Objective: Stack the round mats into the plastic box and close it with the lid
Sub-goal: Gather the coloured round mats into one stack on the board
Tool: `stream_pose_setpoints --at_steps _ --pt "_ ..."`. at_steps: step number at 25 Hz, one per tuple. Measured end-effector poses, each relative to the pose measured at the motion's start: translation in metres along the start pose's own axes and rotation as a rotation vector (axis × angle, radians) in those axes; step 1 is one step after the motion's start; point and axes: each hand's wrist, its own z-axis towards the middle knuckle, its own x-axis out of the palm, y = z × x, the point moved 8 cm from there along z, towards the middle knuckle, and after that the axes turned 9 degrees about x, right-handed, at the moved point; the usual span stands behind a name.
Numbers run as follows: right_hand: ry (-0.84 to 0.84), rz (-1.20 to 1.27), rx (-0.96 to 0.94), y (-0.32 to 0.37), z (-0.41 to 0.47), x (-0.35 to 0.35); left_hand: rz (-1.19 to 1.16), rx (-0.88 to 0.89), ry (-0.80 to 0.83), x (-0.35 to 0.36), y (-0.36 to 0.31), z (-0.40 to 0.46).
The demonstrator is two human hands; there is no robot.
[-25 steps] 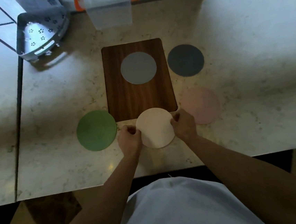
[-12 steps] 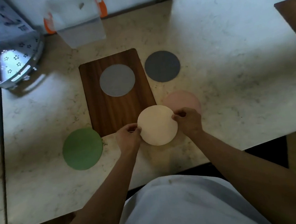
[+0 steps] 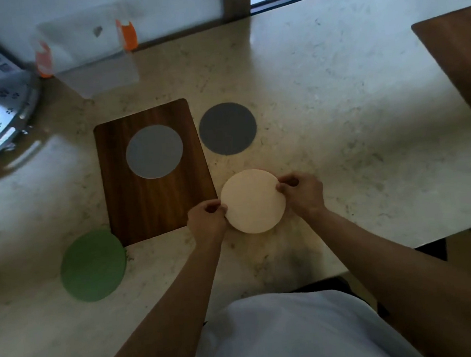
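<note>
I have the cream mat (image 3: 252,201) pinched at its 2 opposite edges: my left hand (image 3: 208,222) grips the left rim, my right hand (image 3: 302,193) the right rim, fingers (image 3: 282,186) curled narrow on it. A second ago this mat sat by the near edge of the wooden board (image 3: 153,172), with the pink mat lying apart to its right. Now I have carried it right and it covers the pink mat almost wholly; only a thin pink sliver (image 3: 258,169) shows at the far rim. So I judge the first 2 mats are paired into a stack, though I cannot tell whether the cream one is already resting on it.

3 mats are left loose: the light grey mat (image 3: 154,151) on the board, the dark grey mat (image 3: 227,128) just right of it, the green mat (image 3: 93,266) at the near left. The plastic box (image 3: 87,53) with orange clips stands far left on the counter (image 3: 335,96), well apart.
</note>
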Motion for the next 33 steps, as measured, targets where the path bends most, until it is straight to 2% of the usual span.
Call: stream_pose_setpoints --at_steps 9,16,20,26,30,33 --pt "0.033 0.007 0.052 -0.01 0.021 0.001 0.083 -0.039 -0.074 0.015 -0.005 -0.002" --pt "0.002 -0.11 -0.023 -0.002 0.018 0.003 0.188 0.016 -0.082 0.012 -0.012 -0.002" --pt "-0.086 -0.186 -0.04 -0.001 0.011 -0.003 0.221 0.092 -0.091 0.015 -0.022 -0.005" --pt "-0.091 -0.185 -0.039 0.002 0.004 0.0 0.252 0.118 -0.063 0.018 -0.027 -0.003" --pt "-0.07 -0.163 0.027 0.0 0.008 0.002 0.232 0.074 -0.055 0.019 -0.022 0.001" --pt "-0.041 -0.17 0.05 0.0 0.01 0.004 0.172 -0.023 -0.063 0.018 -0.015 0.004"
